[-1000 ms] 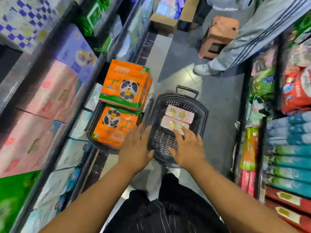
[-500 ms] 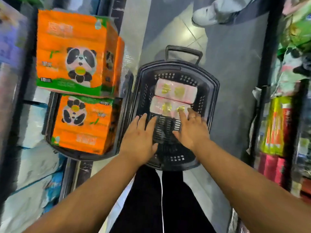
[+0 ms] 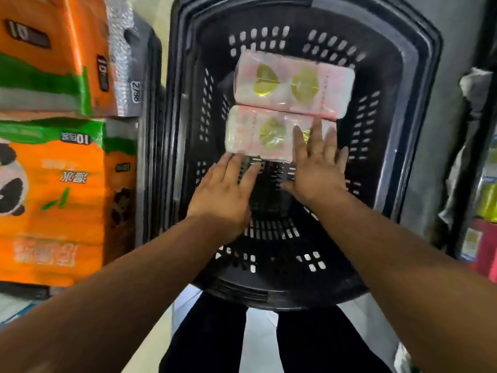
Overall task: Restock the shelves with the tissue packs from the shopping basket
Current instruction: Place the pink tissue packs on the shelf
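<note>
A black slotted shopping basket (image 3: 403, 84) stands on the floor in front of me. Two pink tissue packs with gold hearts lie side by side in it: the far pack (image 3: 293, 84) and the near pack (image 3: 255, 133). My left hand (image 3: 223, 192) reaches into the basket with straight fingers, its fingertips at the near pack's front edge. My right hand (image 3: 317, 168) lies flat with spread fingers over the near pack's right part and hides that end.
Two large orange panda tissue bundles, an upper one (image 3: 51, 49) and a lower one (image 3: 53, 195), are stacked in a second black basket (image 3: 150, 146) at the left. Shelf goods (image 3: 484, 200) line the right edge. My dark trouser legs (image 3: 212, 337) are below the basket.
The view has dropped much closer to the basket. Both hands have moved forward inside it, from near its front to the near tissue pack; the right hand now covers part of that pack.
</note>
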Available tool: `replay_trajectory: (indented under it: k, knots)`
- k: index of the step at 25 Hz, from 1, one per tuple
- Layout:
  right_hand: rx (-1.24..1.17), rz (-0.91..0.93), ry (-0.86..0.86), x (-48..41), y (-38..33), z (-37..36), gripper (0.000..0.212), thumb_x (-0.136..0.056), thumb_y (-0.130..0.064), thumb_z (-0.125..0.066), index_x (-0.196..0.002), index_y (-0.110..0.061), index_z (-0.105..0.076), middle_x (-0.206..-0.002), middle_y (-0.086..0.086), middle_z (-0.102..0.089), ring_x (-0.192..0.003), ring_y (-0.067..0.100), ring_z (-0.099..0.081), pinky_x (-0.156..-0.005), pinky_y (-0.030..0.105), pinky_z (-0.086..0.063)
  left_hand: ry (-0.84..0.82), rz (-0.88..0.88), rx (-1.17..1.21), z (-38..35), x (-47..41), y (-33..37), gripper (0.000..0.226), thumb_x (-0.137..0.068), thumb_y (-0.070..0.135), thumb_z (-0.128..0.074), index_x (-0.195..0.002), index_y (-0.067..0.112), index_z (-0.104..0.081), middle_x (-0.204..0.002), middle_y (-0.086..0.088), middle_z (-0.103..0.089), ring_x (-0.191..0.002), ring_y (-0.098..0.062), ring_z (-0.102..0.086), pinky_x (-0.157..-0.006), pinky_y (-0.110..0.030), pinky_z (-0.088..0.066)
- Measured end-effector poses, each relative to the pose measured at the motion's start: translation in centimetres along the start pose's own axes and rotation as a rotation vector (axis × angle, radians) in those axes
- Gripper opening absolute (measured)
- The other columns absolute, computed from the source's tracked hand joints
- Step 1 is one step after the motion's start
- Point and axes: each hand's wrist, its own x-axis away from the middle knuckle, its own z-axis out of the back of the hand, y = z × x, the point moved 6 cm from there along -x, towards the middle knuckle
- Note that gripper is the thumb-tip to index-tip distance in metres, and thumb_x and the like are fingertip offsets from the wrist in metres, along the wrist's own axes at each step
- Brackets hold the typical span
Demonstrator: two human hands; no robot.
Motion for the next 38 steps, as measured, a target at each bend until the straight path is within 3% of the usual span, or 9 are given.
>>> replay_trajectory:
  k: [6, 10, 13, 17, 21, 26, 30, 33, 38]
  knots:
    - [-0.142, -0.053, 0.455, 1.2, -0.2, -0.6, 0.080, -0.083, -0.030, -0.067, -0.150, -0.021, -0.025, -0.152, 0.013, -0.026, -0.124, 0.035, -0.026, -0.097, 0.048, -0.028, 0.106, -0.046, -0.087, -0.3, -5.1, -0.8, 0.097, -0.085, 0.031, -0.060, -0.151, 0.024, 0.010, -0.157, -0.012, 0.021, -0.145, -0.033, 0.016, -0.119, -0.044, 0.001]
    - [-0.093, -0.107, 0.334, 0.8, 0.1, -2.2, 0.086, -0.074, -0.028, -0.073, -0.144, -0.023, -0.023, -0.154, 0.015, -0.020, -0.141, 0.040, -0.016, -0.111, 0.060, -0.014, 0.154, -0.025, -0.175, -1.2, -6.0, 0.1, 0.095, -0.087, 0.037, -0.055, -0.150, 0.024, 0.014, -0.157, -0.016, 0.003, -0.145, -0.034, 0.005, -0.116, -0.048, 0.008]
    - [-0.099, -0.040, 0.430, 2.6, -0.9, -3.3, 0.087, -0.062, -0.023, -0.081, -0.134, -0.017, -0.033, -0.139, 0.016, -0.046, -0.128, 0.041, -0.041, -0.093, 0.059, -0.044, 0.196, -0.020, -0.242, -2.4, -5.7, 0.9, 0.090, -0.092, 0.043, -0.047, -0.148, 0.020, 0.020, -0.155, -0.017, -0.005, -0.144, -0.035, -0.003, -0.115, -0.049, 0.009]
    - [-0.215, 0.064, 0.415, 4.7, -2.0, -2.9, 0.092, -0.058, -0.023, -0.080, -0.134, -0.020, -0.028, -0.140, 0.015, -0.042, -0.127, 0.036, -0.026, -0.087, 0.053, -0.045, 0.282, -0.104, -0.182, -2.9, -4.6, 0.6, 0.093, -0.080, 0.039, -0.062, -0.148, 0.017, -0.003, -0.148, -0.015, -0.029, -0.140, -0.034, -0.020, -0.116, -0.048, -0.001]
    - [-0.242, 0.193, 0.537, 8.4, -2.2, -0.9, 0.075, -0.062, -0.020, -0.078, -0.130, -0.019, -0.046, -0.143, 0.011, -0.046, -0.135, 0.036, -0.035, -0.100, 0.056, -0.037, 0.435, -0.219, 0.027, -0.9, -1.8, 0.3, 0.078, -0.065, 0.038, -0.075, -0.129, 0.007, -0.043, -0.111, -0.016, -0.052, -0.105, -0.037, -0.049, -0.097, -0.047, -0.032]
    - [-0.660, 0.121, 0.571, 13.0, 0.2, 2.8, 0.086, -0.075, -0.024, -0.076, -0.145, -0.025, -0.027, -0.157, 0.012, -0.023, -0.145, 0.029, -0.024, -0.116, 0.057, -0.020, 0.258, 0.169, 0.483, 2.7, 3.1, -1.5, 0.097, -0.054, 0.062, -0.076, -0.131, 0.016, -0.040, -0.117, -0.009, -0.048, -0.108, -0.028, -0.046, -0.094, -0.039, -0.036]
    - [-1.049, -0.054, 0.325, 15.8, 0.6, 4.4, 0.110, -0.071, -0.046, -0.083, -0.153, -0.017, -0.016, -0.158, 0.010, -0.015, -0.132, -0.003, -0.024, -0.112, 0.014, -0.025, 0.229, 0.336, 1.085, 6.8, 9.6, -2.3, 0.073, -0.053, 0.041, -0.087, -0.110, 0.033, -0.044, -0.104, 0.002, -0.058, -0.095, -0.016, -0.060, -0.081, -0.039, -0.055]
    - [-1.235, -0.268, 0.195, 17.9, 0.6, 5.2, 0.138, -0.045, -0.077, -0.080, -0.152, -0.033, -0.005, -0.158, 0.000, -0.021, -0.140, 0.012, -0.030, -0.114, 0.037, -0.034, 0.201, 0.426, 1.522, 9.9, 14.3, -2.0, 0.066, -0.065, 0.006, -0.085, -0.116, 0.021, -0.047, -0.102, 0.001, -0.063, -0.089, -0.016, -0.065, -0.066, -0.033, -0.059]
    - [-1.286, -0.299, 0.246, 23.2, 0.2, 13.5, 0.128, -0.041, -0.071, -0.086, -0.145, -0.023, -0.028, -0.136, 0.004, -0.054, -0.123, 0.019, -0.055, -0.102, 0.044, -0.048, 0.268, 0.436, 1.832, 15.5, 22.1, -3.1, 0.050, -0.060, 0.011, -0.076, -0.106, 0.014, -0.059, -0.096, -0.009, -0.071, -0.073, -0.029, -0.070, -0.061, -0.037, -0.057]
